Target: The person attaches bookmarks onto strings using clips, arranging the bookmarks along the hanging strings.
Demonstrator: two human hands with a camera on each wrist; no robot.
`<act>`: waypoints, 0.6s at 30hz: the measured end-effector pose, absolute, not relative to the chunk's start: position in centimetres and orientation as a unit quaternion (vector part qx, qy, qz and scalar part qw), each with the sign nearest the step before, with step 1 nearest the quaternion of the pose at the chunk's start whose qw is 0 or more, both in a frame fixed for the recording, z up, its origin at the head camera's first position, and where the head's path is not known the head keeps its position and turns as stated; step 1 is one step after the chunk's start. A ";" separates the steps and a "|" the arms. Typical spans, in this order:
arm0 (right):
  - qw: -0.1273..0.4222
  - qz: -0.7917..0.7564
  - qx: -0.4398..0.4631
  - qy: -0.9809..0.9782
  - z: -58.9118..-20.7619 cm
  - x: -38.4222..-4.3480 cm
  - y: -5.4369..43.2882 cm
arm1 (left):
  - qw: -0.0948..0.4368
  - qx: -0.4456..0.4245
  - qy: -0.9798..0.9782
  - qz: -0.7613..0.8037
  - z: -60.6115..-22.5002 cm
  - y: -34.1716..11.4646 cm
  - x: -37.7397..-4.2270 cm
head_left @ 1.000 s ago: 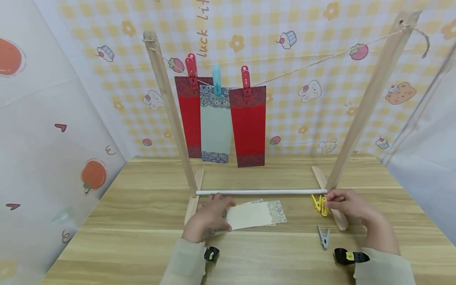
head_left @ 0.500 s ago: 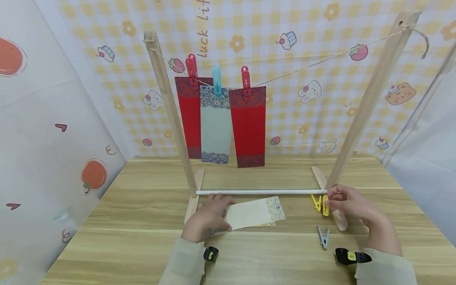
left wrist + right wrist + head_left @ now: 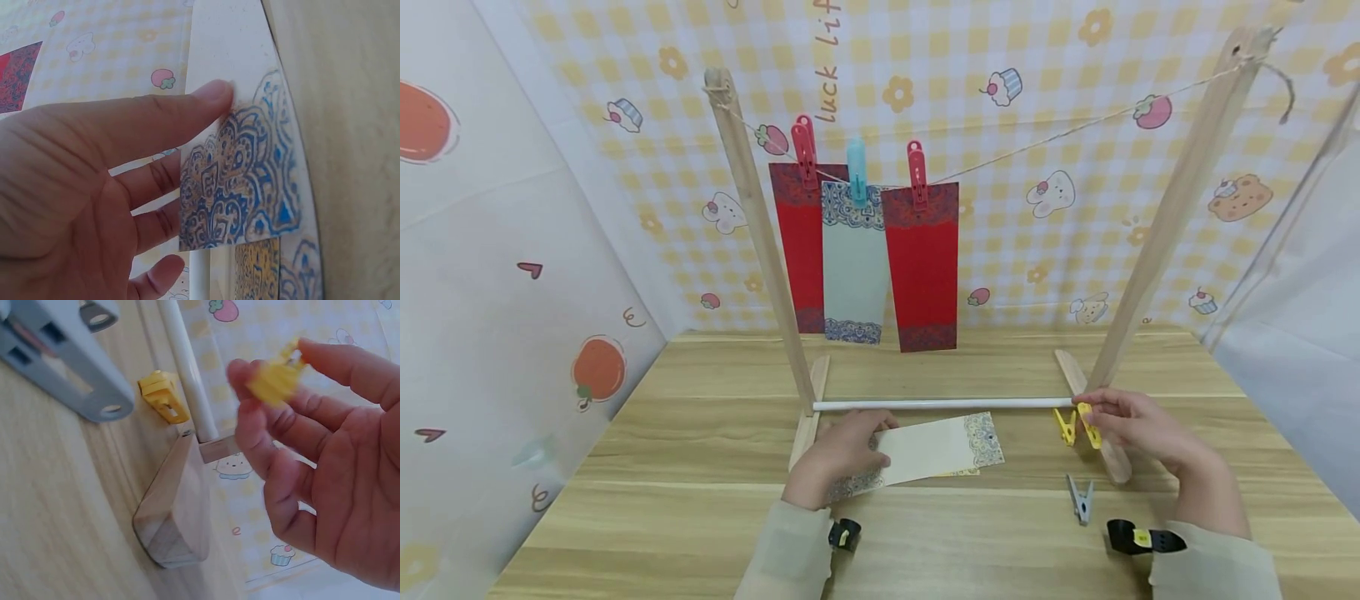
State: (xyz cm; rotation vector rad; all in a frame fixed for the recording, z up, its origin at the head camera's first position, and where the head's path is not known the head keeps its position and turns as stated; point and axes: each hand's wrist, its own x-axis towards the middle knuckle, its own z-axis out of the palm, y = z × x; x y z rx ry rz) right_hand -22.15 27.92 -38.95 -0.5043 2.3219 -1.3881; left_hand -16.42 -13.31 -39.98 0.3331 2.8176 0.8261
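Observation:
My left hand [image 3: 844, 454] pinches the left end of a cream paper card [image 3: 922, 452] with a blue lace-like border. In the left wrist view the thumb lies on the card's front [image 3: 228, 37] and other fingers pass behind it. More patterned paper [image 3: 961, 472] shows beneath that card. At the right, my right hand [image 3: 1138, 423] holds a yellow clothespin [image 3: 1091, 427] between thumb and fingers; it is blurred in the right wrist view. Beside it on the table lies a second yellow clothespin [image 3: 1064, 427]. A grey clothespin [image 3: 1081, 502] lies nearer to me.
A wooden frame has a left post [image 3: 760, 225], a right post [image 3: 1176, 208] and a white rod [image 3: 940, 404] low between them. From its string [image 3: 1037, 143] hang two red cards [image 3: 925, 275] and a pale one [image 3: 853, 275], held by red and blue clothespins.
The top cream card has shifted and turned slightly over the paper beneath. My right hand has lifted one yellow clothespin apart from the other and tilted it. The left hand has barely moved.

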 end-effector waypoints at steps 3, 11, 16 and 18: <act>0.177 -0.493 -0.195 0.829 -38.7 -22.0 27.9 | 0.090 0.123 0.946 0.285 -39.8 -13.3 -16.5; 0.153 -0.515 -0.228 0.812 -38.1 -21.8 27.3 | 0.102 0.137 0.930 0.327 -39.5 -13.4 -16.6; 0.138 -0.545 -0.250 0.788 -37.8 -21.7 26.8 | 0.104 0.141 0.929 0.326 -39.4 -13.4 -16.5; 0.127 -0.549 -0.261 0.784 -37.6 -21.6 26.6 | 0.105 0.144 0.929 0.325 -39.4 -13.4 -16.5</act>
